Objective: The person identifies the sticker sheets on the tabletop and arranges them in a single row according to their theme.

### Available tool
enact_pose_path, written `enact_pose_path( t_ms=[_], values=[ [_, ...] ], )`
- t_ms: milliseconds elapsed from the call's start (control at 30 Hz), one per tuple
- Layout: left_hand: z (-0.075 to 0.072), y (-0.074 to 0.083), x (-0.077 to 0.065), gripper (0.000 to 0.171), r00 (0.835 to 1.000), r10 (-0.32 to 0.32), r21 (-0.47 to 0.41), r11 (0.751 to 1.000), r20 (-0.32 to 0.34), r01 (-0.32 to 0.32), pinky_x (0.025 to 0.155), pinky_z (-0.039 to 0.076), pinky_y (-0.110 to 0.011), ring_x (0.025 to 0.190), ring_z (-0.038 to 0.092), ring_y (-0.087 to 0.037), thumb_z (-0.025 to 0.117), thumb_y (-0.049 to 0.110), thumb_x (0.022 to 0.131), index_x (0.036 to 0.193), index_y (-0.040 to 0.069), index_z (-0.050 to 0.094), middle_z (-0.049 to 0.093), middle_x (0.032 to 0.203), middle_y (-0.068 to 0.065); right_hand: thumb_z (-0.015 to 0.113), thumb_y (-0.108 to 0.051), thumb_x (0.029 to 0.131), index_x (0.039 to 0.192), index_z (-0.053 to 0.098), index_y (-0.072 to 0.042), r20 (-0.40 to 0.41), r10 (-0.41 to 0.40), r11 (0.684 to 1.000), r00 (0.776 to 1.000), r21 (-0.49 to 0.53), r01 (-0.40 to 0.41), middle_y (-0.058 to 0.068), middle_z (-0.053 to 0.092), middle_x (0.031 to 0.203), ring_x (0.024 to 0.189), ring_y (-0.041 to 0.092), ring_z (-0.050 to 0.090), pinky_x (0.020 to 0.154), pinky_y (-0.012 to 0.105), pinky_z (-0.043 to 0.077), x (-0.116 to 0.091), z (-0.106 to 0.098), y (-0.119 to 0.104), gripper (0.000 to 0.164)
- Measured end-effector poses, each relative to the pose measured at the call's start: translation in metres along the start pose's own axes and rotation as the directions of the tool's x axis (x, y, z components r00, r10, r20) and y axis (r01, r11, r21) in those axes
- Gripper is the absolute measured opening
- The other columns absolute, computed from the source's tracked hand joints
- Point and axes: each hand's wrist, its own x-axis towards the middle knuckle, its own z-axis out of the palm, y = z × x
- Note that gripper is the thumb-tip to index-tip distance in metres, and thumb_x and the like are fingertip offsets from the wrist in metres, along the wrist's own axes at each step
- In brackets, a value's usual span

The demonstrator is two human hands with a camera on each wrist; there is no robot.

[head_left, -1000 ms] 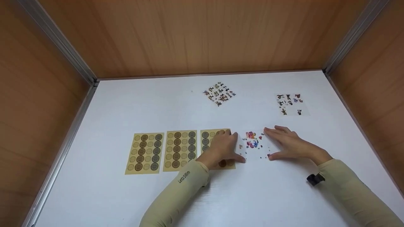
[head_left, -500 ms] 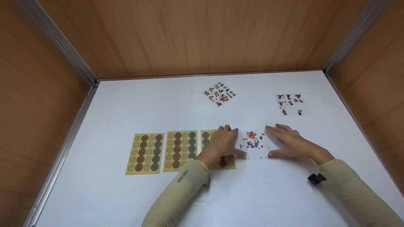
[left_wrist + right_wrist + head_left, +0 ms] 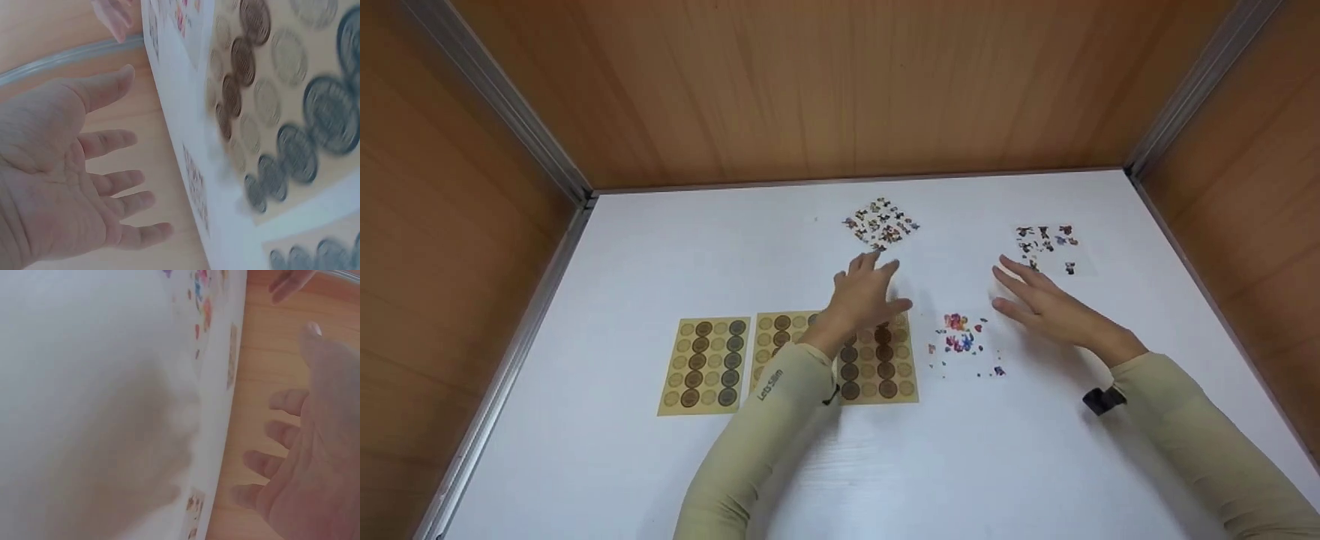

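Three tan sheets (image 3: pixel 706 366) lay lower centre, three clear sheets (image 3: pixel 960 343) right half; left hand (image 3: pixel 861 300), right hand (image 3: pixel 1046 311) hovered, grips released.

On the table (image 3: pixel 600 465), the left coin sheet (image 3: pixel 705 365), middle coin sheet (image 3: pixel 778 330) and right coin sheet (image 3: pixel 877 369) are lying in a row. Sticker sheet (image 3: pixel 960 343) is lying just right of them. Behind the row: diagonal sheet (image 3: pixel 881 223) and, farther right, corner sheet (image 3: pixel 1046 244) are resting. Left hand (image 3: pixel 859 296) is hanging over the right coin sheet's rear edge.
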Motion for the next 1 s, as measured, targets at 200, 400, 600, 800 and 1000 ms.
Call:
enact_pose_path(
  t_ms=[200,400,600,800,1000],
  values=[
    [-0.037,-0.027,0.017,0.085,0.994,-0.022,0.006,1.0,-0.105,0.023,0.116,0.031,-0.059,0.151,0.022,-0.038,0.063,0.048,0.099,0.163,0.011,0.02,0.025,0.164,-0.019,0.043,-0.053,0.106,0.163,0.017,-0.009,-0.079,0.001,1.0,0.997,0.02,0.001,0.011,0.008,0.17,0.154,0.037,0.007,0.12,0.063,0.013,0.023,-0.007,-0.009,0.076],
    [-0.053,-0.052,0.033,0.075,0.984,-0.065,0.067,0.995,-0.166,0.077,0.117,0.032,-0.056,0.151,0.022,-0.037,0.06,0.044,0.101,0.161,0.011,0.028,0.026,0.164,-0.018,0.044,-0.063,0.102,0.163,0.015,-0.007,-0.111,0.061,0.998,0.992,0.028,-0.058,0.014,0.01,0.169,0.154,0.036,0.008,0.122,0.059,0.011,0.051,-0.01,-0.016,0.087],
    [-0.052,-0.064,0.053,0.066,0.975,-0.167,0.191,0.962,-0.143,0.193,0.116,0.031,-0.06,0.152,0.016,-0.041,0.053,0.049,0.103,0.158,0.016,0.036,0.022,0.164,-0.02,0.041,-0.075,0.095,0.164,0.012,-0.011,-0.087,0.169,0.984,0.982,0.08,-0.162,0.013,0.005,0.17,0.155,0.034,0.003,0.122,0.059,0.009,0.081,-0.008,-0.027,0.098],
    [-0.043,-0.073,0.079,0.061,0.97,-0.218,0.202,0.951,-0.107,0.235,0.118,0.028,-0.06,0.153,0.012,-0.04,0.048,0.045,0.105,0.16,0.023,0.033,0.019,0.166,-0.018,0.05,-0.069,0.096,0.162,0.011,-0.005,-0.094,0.188,0.978,0.978,0.106,-0.178,0.015,0.003,0.169,0.155,0.035,0.001,0.123,0.056,0.007,0.109,-0.001,-0.039,0.1],
    [-0.026,-0.076,0.096,0.067,0.977,-0.214,0.118,0.97,-0.012,0.214,0.12,0.026,-0.055,0.154,0.01,-0.037,0.05,0.04,0.106,0.163,0.016,0.023,0.017,0.167,-0.019,0.062,-0.07,0.089,0.161,0.01,0.0,-0.063,0.231,0.963,0.971,0.155,-0.219,0.021,0.002,0.168,0.154,0.037,0.002,0.124,0.052,0.009,0.13,0.013,-0.046,0.113]
  ],
)
